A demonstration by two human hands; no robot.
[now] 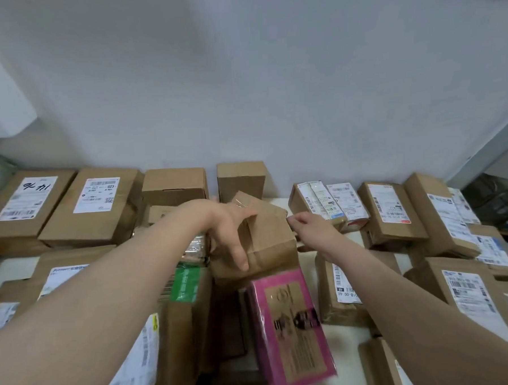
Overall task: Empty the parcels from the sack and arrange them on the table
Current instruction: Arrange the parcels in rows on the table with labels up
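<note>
Clasped near its top by left hand [225, 224], thumb down the near face, and pinched at the right upper corner by right hand [309, 223]: brown parcel [270, 241], just behind pink box [289, 328]. Upright, long axis vertical, folded top leaning away. Probably light, paper wrap crushable; best held by both sides.

Even, soft indoor light; no hard shadows. Wide-angle bending at edges. Overall slightly soft; pink box [289, 328] and near forearms blurred. Faint glare on its wrap.
</note>
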